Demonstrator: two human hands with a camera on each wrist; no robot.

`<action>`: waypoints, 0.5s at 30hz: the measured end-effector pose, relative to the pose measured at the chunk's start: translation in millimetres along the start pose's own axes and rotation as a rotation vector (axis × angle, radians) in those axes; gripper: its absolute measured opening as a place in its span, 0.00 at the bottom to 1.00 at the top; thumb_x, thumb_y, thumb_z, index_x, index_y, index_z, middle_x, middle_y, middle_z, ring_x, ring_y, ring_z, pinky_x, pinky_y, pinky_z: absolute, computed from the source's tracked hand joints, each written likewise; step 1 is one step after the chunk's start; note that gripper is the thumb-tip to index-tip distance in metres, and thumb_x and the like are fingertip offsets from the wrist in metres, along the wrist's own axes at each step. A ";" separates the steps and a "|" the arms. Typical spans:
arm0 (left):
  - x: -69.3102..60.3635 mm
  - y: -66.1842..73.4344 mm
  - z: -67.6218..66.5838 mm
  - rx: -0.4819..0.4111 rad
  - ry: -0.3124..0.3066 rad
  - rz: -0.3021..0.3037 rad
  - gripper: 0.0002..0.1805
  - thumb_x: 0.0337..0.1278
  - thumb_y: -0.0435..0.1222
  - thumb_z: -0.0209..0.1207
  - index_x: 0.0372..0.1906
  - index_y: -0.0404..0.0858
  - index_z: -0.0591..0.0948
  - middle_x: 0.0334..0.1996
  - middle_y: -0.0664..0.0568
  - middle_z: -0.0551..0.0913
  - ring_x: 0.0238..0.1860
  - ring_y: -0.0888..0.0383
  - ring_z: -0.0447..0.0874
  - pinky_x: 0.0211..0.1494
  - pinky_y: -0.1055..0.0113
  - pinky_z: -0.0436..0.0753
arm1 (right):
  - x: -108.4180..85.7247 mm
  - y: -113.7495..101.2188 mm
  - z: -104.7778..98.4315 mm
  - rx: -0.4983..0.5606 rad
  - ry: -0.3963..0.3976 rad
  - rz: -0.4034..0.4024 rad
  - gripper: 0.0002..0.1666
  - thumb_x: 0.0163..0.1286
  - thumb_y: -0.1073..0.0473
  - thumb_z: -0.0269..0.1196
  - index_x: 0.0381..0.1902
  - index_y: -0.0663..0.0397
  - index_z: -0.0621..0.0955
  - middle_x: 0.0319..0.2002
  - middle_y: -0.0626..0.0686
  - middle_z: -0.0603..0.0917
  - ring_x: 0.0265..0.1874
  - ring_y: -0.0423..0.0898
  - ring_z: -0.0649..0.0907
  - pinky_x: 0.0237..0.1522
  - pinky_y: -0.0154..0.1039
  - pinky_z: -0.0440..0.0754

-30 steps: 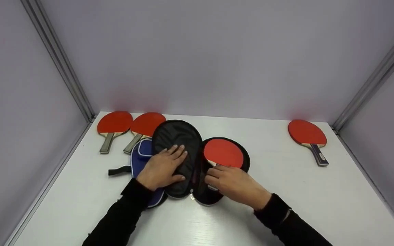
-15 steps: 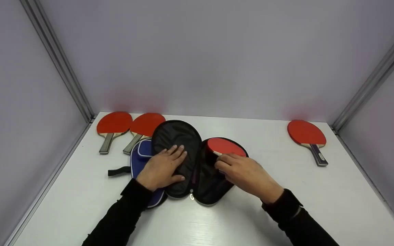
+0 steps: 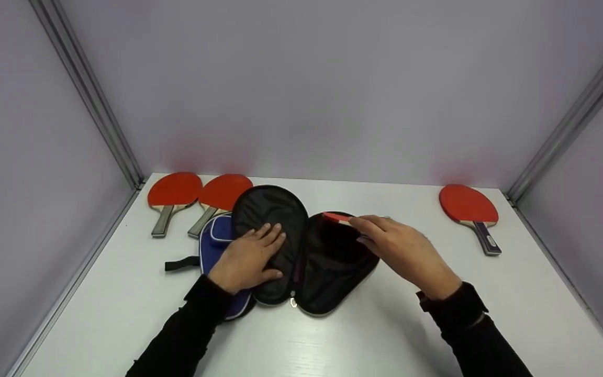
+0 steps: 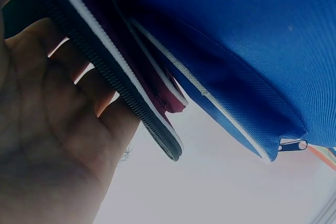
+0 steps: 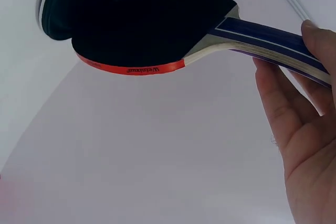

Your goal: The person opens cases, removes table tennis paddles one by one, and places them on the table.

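A zip-up paddle case [image 3: 327,283] with black lining lies spread open mid-table. My left hand [image 3: 249,259] rests flat on its left half [image 3: 272,204], fingers straight. In the left wrist view the case's zipped edge [image 4: 131,85] runs beside that hand, with maroon cloth and white piping. Over the right half, my right hand [image 3: 406,251] pinches a table tennis paddle [image 5: 152,30] by its blue handle [image 5: 268,38]. That paddle is tilted nearly edge-on in the head view, its dark face showing in the right wrist view.
A blue paddle case [image 3: 210,254] with a black strap [image 3: 182,263] lies partly under the open case. Two red paddles, one far left [image 3: 175,189] and one beside it [image 3: 225,191], lie at the back. Another red paddle [image 3: 469,204] lies back right. Panels wall the table.
The right hand has lifted the paddle from the case's right half, tilting it up and moving right and away. The left hand has stayed in place.
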State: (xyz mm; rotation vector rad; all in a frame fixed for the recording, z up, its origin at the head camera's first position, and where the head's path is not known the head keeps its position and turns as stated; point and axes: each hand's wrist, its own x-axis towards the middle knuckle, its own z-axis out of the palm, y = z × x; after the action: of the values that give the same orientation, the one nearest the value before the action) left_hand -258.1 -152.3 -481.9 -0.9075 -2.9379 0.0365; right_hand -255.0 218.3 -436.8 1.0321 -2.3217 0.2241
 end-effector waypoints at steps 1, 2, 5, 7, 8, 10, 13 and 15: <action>-0.2 0.2 -0.1 0.001 -0.001 -0.001 0.47 0.79 0.56 0.74 0.89 0.35 0.75 0.91 0.38 0.72 0.92 0.38 0.72 0.93 0.42 0.77 | -0.4 2.2 -2.2 0.003 0.009 0.010 0.27 0.79 0.57 0.80 0.73 0.48 0.88 0.60 0.53 0.96 0.55 0.52 0.97 0.53 0.50 1.00; -0.4 0.4 -0.2 0.002 -0.002 -0.001 0.47 0.79 0.56 0.74 0.89 0.35 0.75 0.91 0.38 0.72 0.92 0.38 0.72 0.93 0.42 0.77 | -0.8 4.4 -4.4 0.007 0.016 0.019 0.27 0.79 0.58 0.80 0.73 0.49 0.88 0.60 0.53 0.96 0.55 0.52 0.97 0.53 0.50 0.99; -0.7 0.9 -0.7 0.007 -0.001 -0.003 0.47 0.79 0.56 0.74 0.89 0.35 0.74 0.91 0.39 0.72 0.92 0.38 0.72 0.93 0.43 0.76 | -1.8 10.3 -11.4 0.012 0.040 0.051 0.27 0.79 0.61 0.80 0.72 0.49 0.88 0.61 0.53 0.96 0.55 0.52 0.97 0.54 0.50 0.99; -0.8 1.1 -0.9 0.011 0.001 -0.002 0.47 0.79 0.56 0.73 0.89 0.35 0.74 0.91 0.39 0.72 0.92 0.39 0.72 0.93 0.43 0.77 | -2.4 13.9 -15.8 0.013 0.063 0.071 0.26 0.78 0.63 0.80 0.70 0.51 0.88 0.61 0.53 0.95 0.54 0.53 0.98 0.53 0.50 1.00; -0.8 1.0 -0.8 0.014 0.003 -0.002 0.47 0.79 0.57 0.73 0.89 0.35 0.74 0.91 0.39 0.72 0.92 0.39 0.72 0.93 0.43 0.77 | -2.6 15.6 -17.8 0.009 0.074 0.081 0.25 0.77 0.64 0.80 0.69 0.51 0.88 0.60 0.53 0.95 0.53 0.53 0.98 0.52 0.49 1.00; -0.8 0.8 -0.5 0.017 0.005 -0.001 0.47 0.79 0.57 0.73 0.89 0.35 0.75 0.91 0.39 0.72 0.92 0.39 0.72 0.93 0.43 0.77 | -2.8 18.7 -21.5 0.004 0.102 0.105 0.23 0.76 0.64 0.81 0.66 0.52 0.88 0.58 0.53 0.96 0.51 0.54 0.99 0.50 0.49 1.00; -0.8 0.4 0.0 0.016 0.007 0.000 0.47 0.79 0.56 0.74 0.89 0.35 0.75 0.91 0.39 0.73 0.91 0.39 0.73 0.93 0.43 0.77 | -3.7 22.8 -26.3 0.001 0.136 0.142 0.20 0.76 0.63 0.81 0.62 0.53 0.89 0.57 0.54 0.96 0.49 0.54 0.99 0.48 0.50 1.00; -0.8 0.2 0.2 0.012 0.007 0.000 0.47 0.79 0.56 0.74 0.89 0.35 0.75 0.91 0.39 0.72 0.92 0.38 0.72 0.93 0.43 0.77 | -4.6 25.3 -29.5 0.008 0.150 0.172 0.19 0.76 0.62 0.81 0.61 0.52 0.89 0.56 0.54 0.96 0.48 0.55 0.99 0.47 0.52 1.00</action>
State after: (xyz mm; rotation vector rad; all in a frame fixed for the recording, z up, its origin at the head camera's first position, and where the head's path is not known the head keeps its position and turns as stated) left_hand -257.4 -152.6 -482.1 -0.9040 -2.9275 0.0514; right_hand -257.8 249.5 -413.4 0.7908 -2.2743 0.3653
